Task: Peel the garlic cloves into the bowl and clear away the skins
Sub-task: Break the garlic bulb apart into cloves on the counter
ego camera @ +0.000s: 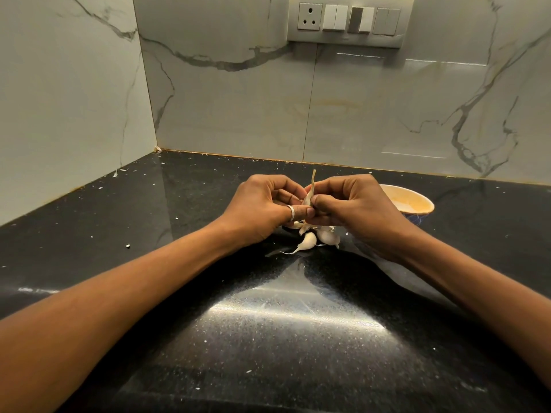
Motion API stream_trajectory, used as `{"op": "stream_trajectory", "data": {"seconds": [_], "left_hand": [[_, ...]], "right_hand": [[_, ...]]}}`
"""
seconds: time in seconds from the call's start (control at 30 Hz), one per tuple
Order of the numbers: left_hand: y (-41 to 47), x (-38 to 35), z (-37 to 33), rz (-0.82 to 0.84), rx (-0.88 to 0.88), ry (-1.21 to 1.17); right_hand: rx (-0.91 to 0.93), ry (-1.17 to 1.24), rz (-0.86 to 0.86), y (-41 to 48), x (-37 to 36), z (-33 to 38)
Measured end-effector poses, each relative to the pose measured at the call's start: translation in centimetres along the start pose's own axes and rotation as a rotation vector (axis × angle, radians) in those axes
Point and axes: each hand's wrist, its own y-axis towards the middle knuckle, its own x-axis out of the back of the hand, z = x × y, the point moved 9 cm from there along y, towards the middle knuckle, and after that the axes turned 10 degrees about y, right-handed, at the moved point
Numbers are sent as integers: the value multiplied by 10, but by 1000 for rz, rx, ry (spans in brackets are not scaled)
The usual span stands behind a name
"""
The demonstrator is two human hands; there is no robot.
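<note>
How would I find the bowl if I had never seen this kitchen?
Look at the black counter below the marble wall. Just past the right hand, toward the wall, sits the bowl. It is the only round dish there, orange inside and dark outside, unlike the small white garlic cloves lying loose on the counter.

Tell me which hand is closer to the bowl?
Right. The right hand is just beside the bowl, hiding part of its rim; the left hand is farther off, beyond the right hand.

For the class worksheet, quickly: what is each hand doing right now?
Left hand: pinches the garlic clove.
Right hand: pinches the same garlic clove from the other side.
</note>
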Motion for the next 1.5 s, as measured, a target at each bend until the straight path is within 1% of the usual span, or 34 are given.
{"op": "stream_trajectory", "data": {"seconds": [0.2,0.47,0.6,0.67,0.93,1.03,1.2,1.37,1.5], "left_hand": [[0,0,0,9,-12,18],[1,-3,0,21,-26,51],[1,-4,-2,3,-45,80],[1,-4,-2,2,-54,89],[-1,-8,-4,41,-77,82],[0,-10,-2,47,-68,103],[-1,-3,-3,-15,-40,62],[-1,2,-4,-65,-30,60],[0,6,-3,-111,-36,105]], "right_hand": [[-1,-23,-8,-1,1,1],[3,-98,-87,1,6,-3],[41,-195,-140,-1,6,3],[36,-183,-157,-2,7,4],[52,-278,-211,-4,9,7],[54,-257,-217,-2,11,4],[42,-146,-190,-1,8,0],[41,-125,-177,0,6,1],[32,-106,-172,0,6,-1]]}}
